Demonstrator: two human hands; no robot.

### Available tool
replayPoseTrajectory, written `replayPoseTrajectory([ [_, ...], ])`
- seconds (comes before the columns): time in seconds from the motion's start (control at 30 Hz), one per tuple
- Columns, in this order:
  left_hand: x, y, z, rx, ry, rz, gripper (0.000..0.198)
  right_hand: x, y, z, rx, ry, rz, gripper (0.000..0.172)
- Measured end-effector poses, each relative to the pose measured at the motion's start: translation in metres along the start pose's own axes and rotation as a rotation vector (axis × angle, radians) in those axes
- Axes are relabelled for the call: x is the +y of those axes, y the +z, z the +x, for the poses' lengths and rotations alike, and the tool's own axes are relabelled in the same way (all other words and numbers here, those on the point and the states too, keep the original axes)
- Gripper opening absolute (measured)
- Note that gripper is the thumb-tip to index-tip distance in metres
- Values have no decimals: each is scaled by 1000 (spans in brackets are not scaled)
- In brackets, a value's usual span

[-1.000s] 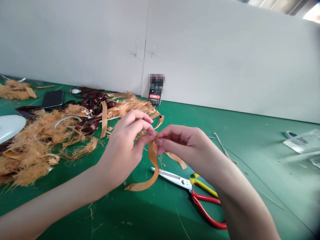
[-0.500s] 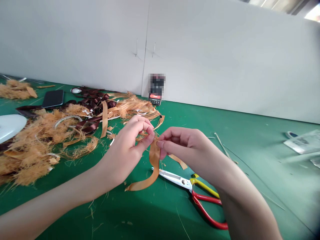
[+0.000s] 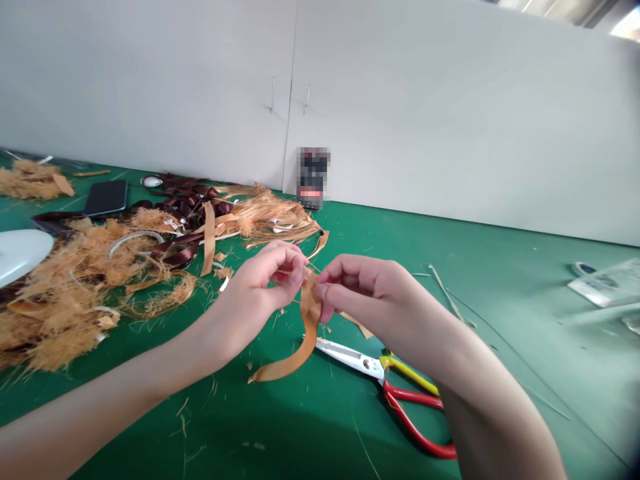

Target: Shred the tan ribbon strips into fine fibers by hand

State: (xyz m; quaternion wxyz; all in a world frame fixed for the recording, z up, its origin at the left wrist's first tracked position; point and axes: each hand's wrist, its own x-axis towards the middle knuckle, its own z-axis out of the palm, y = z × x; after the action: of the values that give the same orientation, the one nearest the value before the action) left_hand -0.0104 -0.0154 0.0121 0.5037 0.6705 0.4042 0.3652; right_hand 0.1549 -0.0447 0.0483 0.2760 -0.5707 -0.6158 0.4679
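A tan satin-like ribbon (image 3: 311,319) hangs between my hands, its lower end curling left onto the green table. My left hand (image 3: 273,273) pinches the ribbon's upper end between thumb and fingertips. Close beside it, my right hand (image 3: 357,287) has thumb and forefinger closed on the ribbon's right edge, the other fingers curled. Fingers partly hide the top of the ribbon. Below my right hand lie scissors (image 3: 367,365) with one yellow and one red handle, blades pointing left. Another short tan strip (image 3: 357,325) shows partly behind my right hand.
Frayed tan fibre (image 3: 60,293) heaps on the left, with dark brown ribbon (image 3: 185,250) and a tan fibre bundle (image 3: 270,213) behind. A white dish (image 3: 23,255) stands far left, near a dark phone (image 3: 107,197). Another phone (image 3: 313,177) leans on the white wall. A clear packet (image 3: 607,283) lies right.
My left hand has shifted slightly down and left, still pinching the ribbon's upper end. My right hand has barely moved, and the ribbon's upper part looks more creased.
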Motion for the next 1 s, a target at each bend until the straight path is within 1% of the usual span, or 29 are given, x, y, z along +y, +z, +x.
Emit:
replayPoseTrajectory([
  [0.1,0,-1,1,14,-47,-35,14,-1,0,-1,1,0,-10,13],
  [0.2,-1,-2,0,49,-43,-41,15,-2,-2,-1,23,13,-38,13],
  [0.27,0,-3,0,59,-15,-39,13,-2,-3,-1,26,25,-46,12],
  [0.37,0,-3,-1,106,76,22,13,-2,-3,-1,30,31,-35,11],
  [0.5,0,-3,-1,211,287,242,11,-3,-1,0,44,32,-4,11],
  [0.6,1,-3,-2,229,350,386,8,-4,-1,0,47,30,0,12],
  [0.67,1,-2,-2,213,339,419,7,-5,-1,0,37,18,-3,13],
  [0.73,0,-2,-1,171,299,404,9,-4,-2,-1,23,7,-10,13],
  [0.9,-3,-2,2,44,220,273,18,-2,-2,0,21,-7,-55,14],
  [1.0,-3,-1,2,-5,162,184,23,0,-2,1,11,0,-70,14],
])
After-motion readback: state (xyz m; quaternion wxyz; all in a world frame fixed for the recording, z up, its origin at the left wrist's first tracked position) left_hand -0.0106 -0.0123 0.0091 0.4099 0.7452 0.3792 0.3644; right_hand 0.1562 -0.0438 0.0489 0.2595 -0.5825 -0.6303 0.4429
